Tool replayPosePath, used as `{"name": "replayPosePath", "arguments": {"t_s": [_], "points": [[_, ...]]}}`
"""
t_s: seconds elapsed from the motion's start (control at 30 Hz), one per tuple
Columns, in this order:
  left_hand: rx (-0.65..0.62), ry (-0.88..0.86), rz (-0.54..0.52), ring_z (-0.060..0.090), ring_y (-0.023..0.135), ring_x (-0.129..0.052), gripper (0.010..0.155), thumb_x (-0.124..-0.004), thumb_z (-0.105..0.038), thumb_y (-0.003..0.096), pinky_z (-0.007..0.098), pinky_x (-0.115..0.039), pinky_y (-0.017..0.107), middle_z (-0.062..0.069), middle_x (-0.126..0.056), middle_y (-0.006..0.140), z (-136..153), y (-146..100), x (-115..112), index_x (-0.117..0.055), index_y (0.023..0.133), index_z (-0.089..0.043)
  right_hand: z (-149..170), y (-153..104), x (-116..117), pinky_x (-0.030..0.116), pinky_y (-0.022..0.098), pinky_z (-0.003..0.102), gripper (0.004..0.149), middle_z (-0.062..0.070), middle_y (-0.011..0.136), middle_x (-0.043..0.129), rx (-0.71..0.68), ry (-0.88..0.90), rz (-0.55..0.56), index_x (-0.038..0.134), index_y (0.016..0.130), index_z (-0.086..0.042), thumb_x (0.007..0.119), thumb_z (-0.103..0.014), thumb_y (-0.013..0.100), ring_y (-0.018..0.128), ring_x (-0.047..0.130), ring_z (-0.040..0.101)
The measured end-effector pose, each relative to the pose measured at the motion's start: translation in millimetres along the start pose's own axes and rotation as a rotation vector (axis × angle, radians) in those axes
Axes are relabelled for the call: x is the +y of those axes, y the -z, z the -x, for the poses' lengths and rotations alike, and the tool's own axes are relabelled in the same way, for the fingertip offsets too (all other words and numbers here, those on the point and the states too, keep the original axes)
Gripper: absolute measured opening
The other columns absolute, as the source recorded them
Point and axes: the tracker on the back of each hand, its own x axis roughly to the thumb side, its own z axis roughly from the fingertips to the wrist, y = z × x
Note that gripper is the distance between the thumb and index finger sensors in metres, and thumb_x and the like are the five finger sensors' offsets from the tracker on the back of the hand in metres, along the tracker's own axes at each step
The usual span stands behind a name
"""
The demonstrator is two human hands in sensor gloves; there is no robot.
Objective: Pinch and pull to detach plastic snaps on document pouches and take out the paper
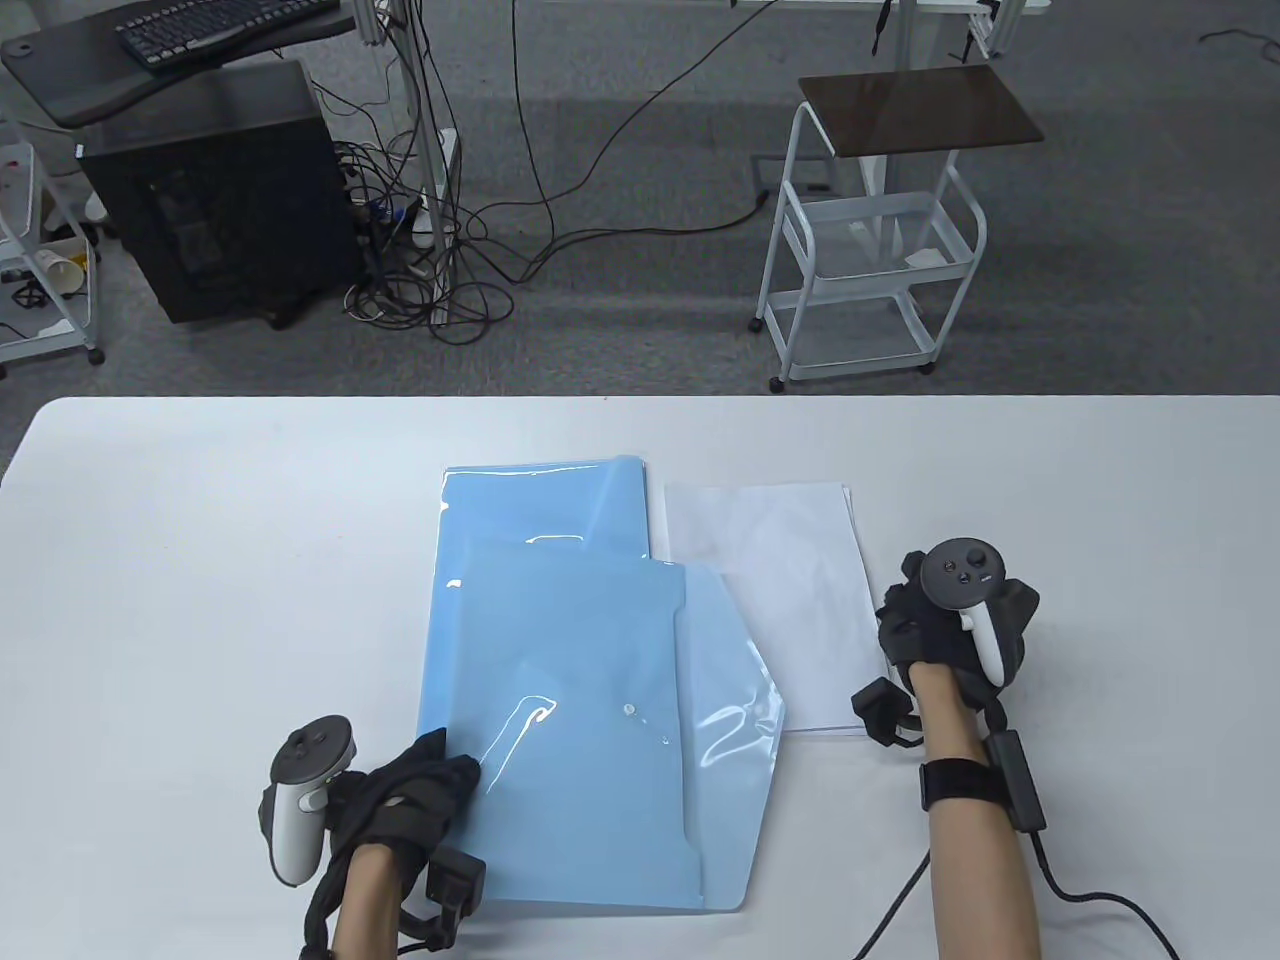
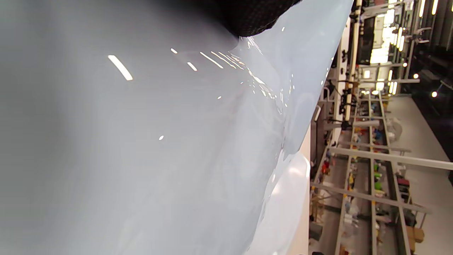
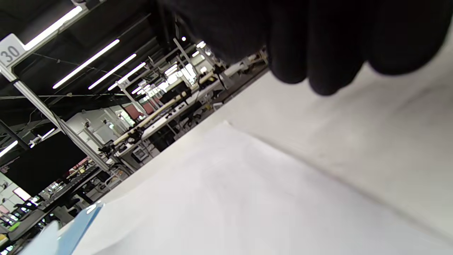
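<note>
Two light blue document pouches lie stacked at the table's middle. The upper pouch point(image 1: 590, 730) has its flap point(image 1: 735, 680) folded out to the right, and the clear snap point(image 1: 628, 710) sits unfastened. The lower pouch point(image 1: 545, 510) shows behind it. White paper point(image 1: 770, 600) lies flat to their right. My left hand point(image 1: 425, 785) touches the upper pouch's left edge with its fingertips; the left wrist view shows glossy pouch plastic point(image 2: 170, 141) under a fingertip point(image 2: 254, 17). My right hand point(image 1: 925, 625) rests beside the paper's right edge, its fingers point(image 3: 318, 42) curled loosely above the table and holding nothing.
The white table point(image 1: 200, 560) has bare surface left and right of the pouches. Beyond its far edge stand a white wire cart point(image 1: 870, 260), a black computer case point(image 1: 215, 200) and tangled cables point(image 1: 430, 260) on the floor. A cable point(image 1: 1090, 895) trails from my right wrist.
</note>
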Motion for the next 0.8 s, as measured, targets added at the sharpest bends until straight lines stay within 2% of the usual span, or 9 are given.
{"name": "replayPosePath", "arguments": {"t_s": [0.1,0.2,0.27,0.33,0.47,0.53,0.8], "points": [[-0.020,-0.020,0.016,0.026,0.049,-0.103,0.049,-0.068,-0.020,0.0557,0.040,-0.090,0.038,0.006,-0.092,0.081,0,-1,-2,-0.058,0.103,-0.010,-6,-17,-8,0.074,0.048,0.070,0.056,0.037,0.104,0.068,-0.067,-0.046,0.041,0.060,0.106,0.000,0.075,-0.018,0.055,0.080,0.078,0.060],[-0.040,-0.046,0.040,0.025,0.050,-0.103,0.049,-0.067,-0.021,0.0559,0.040,-0.090,0.038,0.006,-0.092,0.082,0,-2,-6,-0.058,0.103,-0.011,-11,-35,-9,0.074,0.050,0.068,0.055,0.037,0.104,0.069,-0.125,0.017,-0.019,0.061,0.105,0.000,0.075,-0.017,0.055,0.081,0.078,0.060],[-0.055,-0.058,0.056,0.025,0.050,-0.103,0.049,-0.067,-0.021,0.0561,0.040,-0.090,0.039,0.006,-0.092,0.082,0,-2,-8,-0.058,0.103,-0.011,-14,-46,-6,0.079,0.047,0.064,0.054,0.035,0.100,0.076,-0.148,0.095,-0.084,0.063,0.104,0.001,0.074,-0.015,0.054,0.075,0.085,0.056],[-0.067,-0.064,0.071,0.025,0.051,-0.103,0.049,-0.067,-0.021,0.0562,0.040,-0.089,0.040,0.005,-0.091,0.083,0,-2,-11,-0.057,0.103,-0.012,-15,-57,0,0.084,0.042,0.060,0.050,0.034,0.095,0.084,-0.152,0.192,-0.205,0.067,0.102,0.001,0.072,-0.012,0.054,0.068,0.092,0.053],[-0.078,-0.042,0.076,0.026,0.055,-0.102,0.049,-0.066,-0.021,0.0564,0.041,-0.089,0.042,0.004,-0.090,0.085,2,-3,-16,-0.056,0.104,-0.014,-13,-76,17,0.085,0.039,0.058,0.047,0.033,0.092,0.086,-0.117,0.397,-0.562,0.070,0.102,-0.003,0.068,-0.009,0.055,0.064,0.095,0.051],[-0.072,-0.035,0.079,0.027,0.056,-0.102,0.049,-0.065,-0.021,0.0563,0.042,-0.089,0.043,0.003,-0.090,0.086,3,-3,-18,-0.056,0.104,-0.015,-13,-83,22,0.085,0.039,0.057,0.048,0.033,0.093,0.086,-0.143,0.432,-0.585,0.069,0.103,-0.005,0.068,-0.009,0.055,0.064,0.095,0.050],[-0.037,0.007,0.055,0.028,0.059,-0.101,0.049,-0.065,-0.021,0.0564,0.043,-0.088,0.045,0.003,-0.089,0.088,8,2,-19,-0.055,0.104,-0.018,-29,-112,43,0.079,0.045,0.064,0.052,0.037,0.101,0.077,-0.240,0.355,-0.670,0.060,0.108,-0.007,0.068,-0.013,0.057,0.073,0.087,0.057]]}}
